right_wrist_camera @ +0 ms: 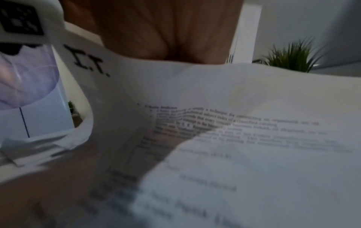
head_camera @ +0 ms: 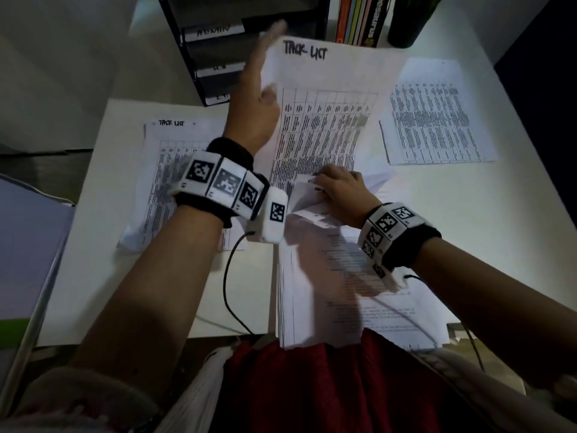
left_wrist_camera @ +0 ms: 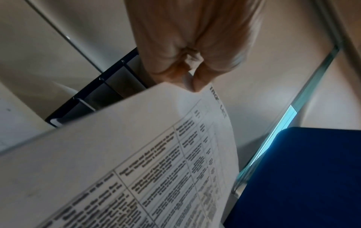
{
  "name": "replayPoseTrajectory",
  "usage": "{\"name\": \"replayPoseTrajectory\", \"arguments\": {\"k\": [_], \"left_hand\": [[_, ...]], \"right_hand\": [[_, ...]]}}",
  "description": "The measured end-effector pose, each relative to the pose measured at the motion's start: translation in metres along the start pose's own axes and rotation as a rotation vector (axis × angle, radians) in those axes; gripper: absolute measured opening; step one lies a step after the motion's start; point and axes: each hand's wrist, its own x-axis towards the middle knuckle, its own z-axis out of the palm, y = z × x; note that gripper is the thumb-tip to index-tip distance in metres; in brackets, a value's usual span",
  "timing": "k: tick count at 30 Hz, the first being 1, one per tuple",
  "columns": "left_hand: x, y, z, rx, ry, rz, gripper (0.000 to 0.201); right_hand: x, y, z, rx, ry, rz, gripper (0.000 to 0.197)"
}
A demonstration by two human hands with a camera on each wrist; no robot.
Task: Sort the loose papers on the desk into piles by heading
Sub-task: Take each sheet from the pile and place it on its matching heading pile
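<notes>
left hand [left_wrist_camera: 187, 50] pinching sheet [left_wrist_camera: 121, 162], heading blurred, perhaps "Task List"

Both forearms are bare. Each wrist carries a black fabric band ringed with white rectangular blocks, every block printed with a black-and-white square marker. The left wrist band [head_camera: 218, 185] has four markers facing up, and a rounded white module [head_camera: 274, 215] hangs at its inner side with a marker of its own. A thin black cable [head_camera: 229, 276] plugs into that module and loops back toward the torso. The right wrist band [head_camera: 396, 235] shows several smaller markers and a white housing underneath, with another black cable [head_camera: 468, 335] trailing from it. A dark red garment [head_camera: 312, 385] covers the torso, with pale off-white fabric [head_camera: 199, 398] beside it.
</notes>
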Motion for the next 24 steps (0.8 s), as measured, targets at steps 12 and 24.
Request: {"name": "replayPoseTrajectory", "arguments": {"k": [12,24], "left_hand": [[-0.006,-0.008,0.012,-0.002,-0.116,-0.191,0.030],[-0.022,-0.008,0.015,0.090,0.056,-0.269,0.022]], "right_hand": [[0.020,-0.011,-0.119,0.005,0.449,-0.042,0.020],[0.026,-0.026,-0.129,0.428,0.640,0.026,0.037]]}}
